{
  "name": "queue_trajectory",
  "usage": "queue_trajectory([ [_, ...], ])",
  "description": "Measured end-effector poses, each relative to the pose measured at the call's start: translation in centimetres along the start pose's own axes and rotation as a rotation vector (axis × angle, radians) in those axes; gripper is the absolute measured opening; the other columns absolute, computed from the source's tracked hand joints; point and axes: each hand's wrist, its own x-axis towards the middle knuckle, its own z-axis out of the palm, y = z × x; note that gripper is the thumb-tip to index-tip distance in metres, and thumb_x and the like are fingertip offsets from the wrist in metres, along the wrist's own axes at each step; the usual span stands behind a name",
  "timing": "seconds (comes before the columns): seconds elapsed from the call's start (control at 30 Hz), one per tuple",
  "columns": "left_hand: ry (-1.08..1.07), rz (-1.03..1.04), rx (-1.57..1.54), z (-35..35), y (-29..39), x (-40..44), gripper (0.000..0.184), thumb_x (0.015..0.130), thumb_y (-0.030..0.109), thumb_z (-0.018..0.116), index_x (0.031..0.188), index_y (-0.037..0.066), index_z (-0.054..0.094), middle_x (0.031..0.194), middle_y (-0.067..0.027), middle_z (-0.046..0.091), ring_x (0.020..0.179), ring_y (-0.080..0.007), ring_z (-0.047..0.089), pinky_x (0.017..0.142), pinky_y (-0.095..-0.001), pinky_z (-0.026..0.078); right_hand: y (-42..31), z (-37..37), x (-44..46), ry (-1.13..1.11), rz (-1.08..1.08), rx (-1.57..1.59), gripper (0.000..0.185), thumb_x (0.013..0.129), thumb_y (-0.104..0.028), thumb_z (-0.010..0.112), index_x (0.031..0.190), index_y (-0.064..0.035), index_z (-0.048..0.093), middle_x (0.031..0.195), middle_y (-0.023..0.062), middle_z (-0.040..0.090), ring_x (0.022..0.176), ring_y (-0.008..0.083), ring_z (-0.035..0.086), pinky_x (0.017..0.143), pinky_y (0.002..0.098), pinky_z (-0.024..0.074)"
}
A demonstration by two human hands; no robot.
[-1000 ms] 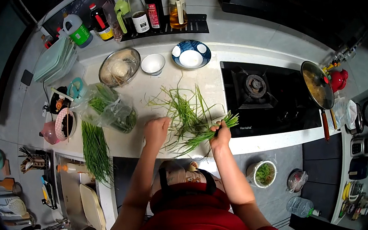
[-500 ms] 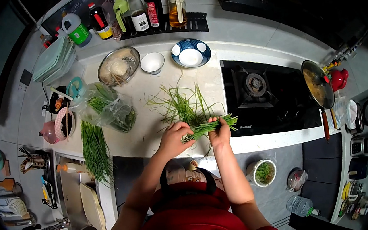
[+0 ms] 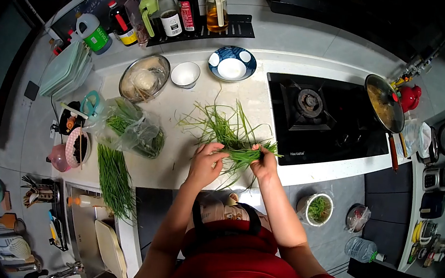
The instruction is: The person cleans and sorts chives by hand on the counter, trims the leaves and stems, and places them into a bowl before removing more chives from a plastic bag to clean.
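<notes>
Sorting step, by the look of it. My right hand (image 3: 265, 164) is closed on a thin-stalked green bunch (image 3: 243, 155) over the cream stone counter (image 3: 172, 125), near side of the loose, tangled green pile (image 3: 217, 125). My left hand (image 3: 206, 165) is half-curled at the bunch's left end; can't tell if it's pinching strands. Next move calls for steady right grip, fine left pinch.
</notes>
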Motion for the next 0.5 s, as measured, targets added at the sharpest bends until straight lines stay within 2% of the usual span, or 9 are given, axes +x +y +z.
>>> queue_trajectory([
  [0.07, -0.010, -0.015, -0.015, -0.4, 0.2, -0.1, 0.019, 0.068, 0.000, 0.056, 0.084, 0.007, 0.064, 0.098, -0.0061, 0.056, 0.088, -0.0249, 0.052, 0.076, -0.0333, 0.043, -0.3, -0.1, 0.2, 0.002, 0.025, 0.035, 0.008, 0.087, -0.002, 0.038, 0.087, 0.0027, 0.044, 0.076, 0.0112, 0.048, 0.062, 0.0184, 0.050, 0.059, 0.0270, 0.0505],
  [0.17, -0.010, -0.039, -0.054, -0.7, 0.1, -0.4, 0.019, 0.068, 0.001, 0.056, 0.085, 0.006, 0.063, 0.098, -0.0069, 0.056, 0.089, -0.0250, 0.052, 0.076, -0.0330, 0.043, -0.6, -0.7, 0.3, -0.135, 0.122, 0.113, 0.009, 0.086, -0.003, 0.036, 0.084, 0.0008, 0.043, 0.068, 0.0077, 0.045, 0.055, 0.0145, 0.044, 0.047, 0.0235, 0.0417],
  [0.27, 0.001, -0.047, -0.075, -1.2, 0.6, -0.4, 0.019, 0.069, 0.001, 0.055, 0.086, 0.005, 0.063, 0.099, -0.0073, 0.056, 0.089, -0.0253, 0.052, 0.076, -0.0337, 0.043, -0.7, -0.2, -0.7, -0.253, 0.179, 0.093, 0.013, 0.084, -0.006, 0.034, 0.079, -0.0009, 0.045, 0.056, 0.0032, 0.037, 0.044, 0.0109, 0.035, 0.039, 0.0210, 0.0296],
  [0.37, 0.083, -0.063, -0.107, -1.1, 1.0, -0.4, 0.017, 0.070, 0.001, 0.054, 0.085, 0.004, 0.062, 0.096, -0.0079, 0.056, 0.086, -0.0261, 0.053, 0.075, -0.0333, 0.043, -0.5, 1.0, -2.6, -0.267, 0.161, 0.042, 0.012, 0.084, -0.006, 0.035, 0.076, -0.0016, 0.043, 0.054, 0.0020, 0.035, 0.040, 0.0095, 0.030, 0.036, 0.0211, 0.0259],
  [0.4, 0.107, -0.084, -0.137, -1.0, 0.9, -0.5, 0.016, 0.071, 0.000, 0.053, 0.084, 0.004, 0.062, 0.095, -0.0083, 0.057, 0.085, -0.0260, 0.054, 0.074, -0.0327, 0.043, -0.2, 1.9, -3.6, -0.221, 0.095, 0.004, 0.011, 0.084, -0.007, 0.036, 0.075, -0.0037, 0.043, 0.053, 0.0001, 0.035, 0.039, 0.0087, 0.027, 0.035, 0.0213, 0.0253],
  [0.5, 0.183, -0.122, -0.205, -0.9, 0.5, -0.7, 0.014, 0.071, -0.003, 0.050, 0.079, 0.002, 0.060, 0.089, -0.0090, 0.057, 0.081, -0.0251, 0.055, 0.072, -0.0308, 0.044, -0.1, 1.9, -3.1, -0.290, 0.032, -0.079, 0.020, 0.083, -0.016, 0.046, 0.065, -0.0102, 0.041, 0.044, -0.0032, 0.028, 0.036, 0.0088, 0.025, 0.036, 0.0203, 0.0222],
])
